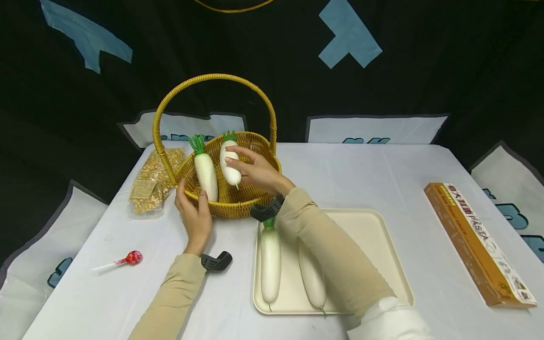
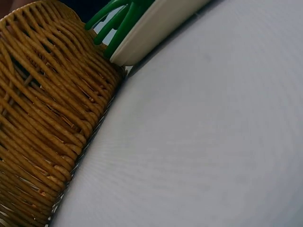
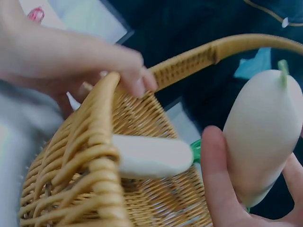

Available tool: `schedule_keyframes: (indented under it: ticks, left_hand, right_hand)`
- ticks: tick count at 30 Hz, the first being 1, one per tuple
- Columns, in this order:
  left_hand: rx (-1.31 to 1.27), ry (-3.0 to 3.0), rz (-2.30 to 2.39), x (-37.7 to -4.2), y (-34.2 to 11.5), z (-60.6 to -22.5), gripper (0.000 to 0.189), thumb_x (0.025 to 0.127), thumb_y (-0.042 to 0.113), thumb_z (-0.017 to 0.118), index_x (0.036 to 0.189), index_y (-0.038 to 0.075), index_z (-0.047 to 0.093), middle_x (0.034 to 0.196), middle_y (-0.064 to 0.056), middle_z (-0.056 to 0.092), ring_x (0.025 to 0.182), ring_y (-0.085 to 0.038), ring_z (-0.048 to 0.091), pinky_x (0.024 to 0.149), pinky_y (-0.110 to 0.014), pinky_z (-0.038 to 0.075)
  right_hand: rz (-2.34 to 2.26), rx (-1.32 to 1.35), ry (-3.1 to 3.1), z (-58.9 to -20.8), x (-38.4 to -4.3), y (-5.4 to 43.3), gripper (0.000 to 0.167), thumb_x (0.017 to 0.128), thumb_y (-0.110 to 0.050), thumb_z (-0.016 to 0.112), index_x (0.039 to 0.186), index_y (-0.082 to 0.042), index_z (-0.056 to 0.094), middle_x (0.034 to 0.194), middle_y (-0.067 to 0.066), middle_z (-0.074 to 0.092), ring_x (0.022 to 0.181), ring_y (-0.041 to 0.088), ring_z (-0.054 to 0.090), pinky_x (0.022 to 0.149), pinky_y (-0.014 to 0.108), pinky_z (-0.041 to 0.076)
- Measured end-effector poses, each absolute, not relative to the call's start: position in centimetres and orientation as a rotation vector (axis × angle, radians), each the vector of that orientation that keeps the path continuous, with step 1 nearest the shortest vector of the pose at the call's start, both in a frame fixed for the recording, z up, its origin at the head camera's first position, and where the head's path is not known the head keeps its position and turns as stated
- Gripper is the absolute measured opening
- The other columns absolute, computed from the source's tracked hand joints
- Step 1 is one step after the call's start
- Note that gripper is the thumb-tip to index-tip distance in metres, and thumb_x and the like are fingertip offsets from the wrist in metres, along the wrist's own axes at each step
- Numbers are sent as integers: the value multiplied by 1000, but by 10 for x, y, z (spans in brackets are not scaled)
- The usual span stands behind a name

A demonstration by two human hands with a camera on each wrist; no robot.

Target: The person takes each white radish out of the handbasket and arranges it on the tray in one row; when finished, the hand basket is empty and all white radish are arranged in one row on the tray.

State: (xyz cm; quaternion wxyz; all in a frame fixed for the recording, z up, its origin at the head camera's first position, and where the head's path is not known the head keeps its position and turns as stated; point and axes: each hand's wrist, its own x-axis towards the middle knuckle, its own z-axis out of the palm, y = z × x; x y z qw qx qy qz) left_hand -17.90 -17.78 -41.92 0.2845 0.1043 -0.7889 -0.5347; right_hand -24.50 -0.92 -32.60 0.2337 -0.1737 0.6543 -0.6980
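Observation:
A yellow wicker basket (image 1: 231, 210) with a tall arched handle stands at the back left of the table. My left hand (image 1: 195, 222) grips its front left rim, thumb on the inner side. One white radish (image 1: 206, 177) with a green top leans inside the basket. Over the basket, my right hand (image 1: 257, 170) holds a second white radish (image 1: 229, 163) between thumb and fingers, green top up; the right wrist view shows this radish (image 3: 265, 132) close. Two more radishes, a left one (image 1: 270, 264) and a right one (image 1: 312, 274), lie on a cream tray (image 1: 382, 245), the right one partly behind my forearm.
A bag of yellow kernels (image 1: 155, 182) lies left of the basket. A red lollipop (image 1: 133, 257) is at the front left. On the far right lies a long pasta box (image 1: 480, 245). A dark curtain (image 1: 272, 56) hangs behind the table.

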Motion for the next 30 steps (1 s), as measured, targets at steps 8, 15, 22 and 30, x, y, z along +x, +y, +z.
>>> schedule_keyframes:
  ticks: [8, 15, 22, 30]
  left_hand:
    - [304, -2092, -1441, -177, -187, -419, 57, 90, 29, 45, 142, 22, 23, 146, -8, 21, 137, -23, 20, 112, -45, 16]
    - [293, -2083, -1481, -177, -184, -420, 57, 90, 29, 45, 142, 21, 22, 146, -9, 20, 137, -22, 18, 113, -45, 15]
    - [288, -2099, -1446, -177, -183, -420, 57, 90, 30, 45, 142, 21, 22, 146, -9, 20, 137, -23, 19, 112, -45, 15]
    - [275, -2114, -1469, -179, -179, -419, 59, 90, 31, 46, 143, 24, 21, 147, -8, 19, 137, -25, 19, 112, -46, 15]
  right_hand:
    - [-1972, -549, 1799, -301, -222, 19, 46, 90, -22, 54, 133, -30, 41, 128, 7, 47, 106, 17, 53, 89, 34, 48]
    - [-1955, -562, 1815, -288, -182, 82, 51, 91, -17, 52, 137, -29, 35, 127, 11, 44, 105, 17, 50, 89, 31, 45]
    - [-1847, -437, 2106, -324, -131, 148, 55, 88, -21, 58, 138, -25, 35, 126, 12, 47, 103, 13, 54, 87, 26, 46]
    - [-1597, -306, 2445, -376, -73, 189, 57, 83, -19, 64, 135, -18, 40, 122, 14, 50, 95, 8, 57, 78, 23, 48]
